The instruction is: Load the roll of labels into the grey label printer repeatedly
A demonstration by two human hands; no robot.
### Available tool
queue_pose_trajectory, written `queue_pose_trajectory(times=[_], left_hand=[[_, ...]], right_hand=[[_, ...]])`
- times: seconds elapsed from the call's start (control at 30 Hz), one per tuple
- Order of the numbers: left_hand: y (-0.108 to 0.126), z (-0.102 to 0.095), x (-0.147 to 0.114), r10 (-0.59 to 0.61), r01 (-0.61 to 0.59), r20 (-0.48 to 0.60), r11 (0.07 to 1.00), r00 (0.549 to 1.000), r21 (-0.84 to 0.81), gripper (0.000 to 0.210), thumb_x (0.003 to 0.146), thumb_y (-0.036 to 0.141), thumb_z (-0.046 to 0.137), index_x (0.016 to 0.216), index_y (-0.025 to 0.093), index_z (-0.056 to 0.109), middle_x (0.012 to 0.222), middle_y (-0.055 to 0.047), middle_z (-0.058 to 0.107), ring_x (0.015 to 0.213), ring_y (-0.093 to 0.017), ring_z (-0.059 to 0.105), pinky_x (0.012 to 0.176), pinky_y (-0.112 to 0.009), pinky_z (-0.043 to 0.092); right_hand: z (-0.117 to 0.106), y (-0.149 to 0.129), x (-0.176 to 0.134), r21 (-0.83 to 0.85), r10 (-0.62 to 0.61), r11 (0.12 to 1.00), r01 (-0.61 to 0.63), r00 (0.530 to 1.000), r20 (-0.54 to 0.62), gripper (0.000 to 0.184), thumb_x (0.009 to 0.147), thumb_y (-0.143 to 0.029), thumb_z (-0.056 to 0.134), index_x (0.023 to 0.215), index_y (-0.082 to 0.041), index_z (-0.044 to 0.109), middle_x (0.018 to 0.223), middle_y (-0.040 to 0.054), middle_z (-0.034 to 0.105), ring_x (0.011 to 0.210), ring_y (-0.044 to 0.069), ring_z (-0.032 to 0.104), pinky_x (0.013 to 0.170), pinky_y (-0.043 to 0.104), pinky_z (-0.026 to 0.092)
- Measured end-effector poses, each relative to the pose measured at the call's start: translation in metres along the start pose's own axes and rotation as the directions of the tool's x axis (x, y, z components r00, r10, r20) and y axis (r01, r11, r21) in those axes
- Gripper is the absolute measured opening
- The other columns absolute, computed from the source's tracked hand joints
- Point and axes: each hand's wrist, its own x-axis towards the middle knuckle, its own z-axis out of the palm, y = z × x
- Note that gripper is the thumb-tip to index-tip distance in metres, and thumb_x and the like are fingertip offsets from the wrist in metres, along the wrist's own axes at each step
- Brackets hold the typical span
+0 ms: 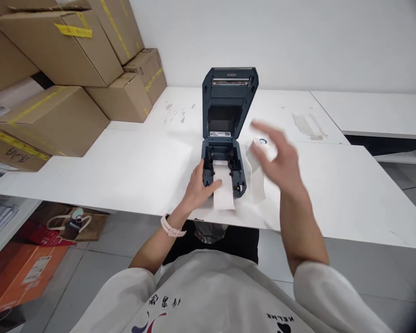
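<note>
A dark blue label printer point(241, 178) stands on the table with its lid point(225, 99) raised. From its bay a white paper strip point(224, 199) runs out over the front edge. My left hand point(197, 187) grips the printer's left side, fingers along the wall and thumb stretched across onto the strip. Blurred by motion, my right hand point(280, 162) hovers to the right of the printer, thumb and fingers apart, with nothing visible between them. Below and behind it, partly hidden, lies a white paper roll point(268, 147) with a loose strip hanging toward me.
Cardboard boxes point(52, 118) with yellow tape are stacked at the left of the white table point(142, 171). A white wall point(280, 41) rises behind. On the floor at lower left are an orange box point(31, 277) and a paper bag point(93, 226). Torn residue point(308, 126) marks the tabletop.
</note>
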Motion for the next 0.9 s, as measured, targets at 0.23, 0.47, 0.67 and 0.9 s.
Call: queue_pose_trajectory(times=[0.23, 0.47, 0.67, 0.9], left_hand=[[-0.007, 0.018, -0.055, -0.078, 0.083, 0.036, 0.983, 0.996, -0.161, 0.118, 0.087, 0.065, 0.071, 0.167, 0.039, -0.012, 0.181, -0.006, -0.003, 0.167, -0.035, 0.005, 0.134, -0.057, 0.019], [-0.013, 0.003, -0.051, -0.094, 0.117, 0.076, 0.906, 0.993, -0.407, 0.111, 0.09, 0.069, 0.063, 0.169, 0.034, -0.008, 0.18, -0.009, 0.011, 0.166, -0.032, 0.016, 0.132, -0.051, 0.026], [0.003, 0.003, -0.036, -0.171, 0.138, -0.017, 0.847, 0.985, -0.513, 0.096, 0.093, 0.069, 0.058, 0.169, 0.035, 0.009, 0.18, -0.003, 0.013, 0.167, -0.027, 0.012, 0.134, -0.047, 0.025], [0.013, 0.012, -0.018, -0.145, 0.134, 0.019, 0.844, 0.989, -0.52, 0.086, 0.09, 0.06, 0.068, 0.163, 0.03, 0.032, 0.172, -0.008, 0.037, 0.158, -0.033, 0.037, 0.127, -0.048, 0.04]], right_hand=[[0.007, 0.072, 0.173, 0.31, 0.42, 0.833, -0.458, 0.889, 0.184, 0.081, 0.105, -0.053, -0.014, 0.162, -0.015, 0.03, 0.169, 0.01, 0.039, 0.152, 0.021, 0.044, 0.116, 0.043, 0.044], [0.027, 0.041, 0.046, 0.352, 0.344, 0.882, -0.312, 0.938, -0.03, 0.069, 0.107, -0.07, 0.019, 0.137, -0.028, 0.067, 0.138, 0.0004, 0.07, 0.137, 0.027, 0.061, 0.12, 0.051, 0.046], [0.059, 0.008, -0.074, 0.324, 0.465, 0.844, -0.428, 0.884, -0.044, 0.047, 0.097, -0.061, 0.062, 0.139, -0.041, 0.063, 0.164, -0.0021, 0.047, 0.157, 0.028, 0.038, 0.131, 0.054, 0.03], [0.061, 0.022, -0.08, 0.584, 0.682, 0.322, -0.745, 0.61, 0.402, 0.09, 0.087, -0.06, 0.073, 0.163, -0.038, 0.031, 0.167, 0.002, 0.046, 0.153, 0.03, 0.046, 0.126, 0.055, 0.041]])
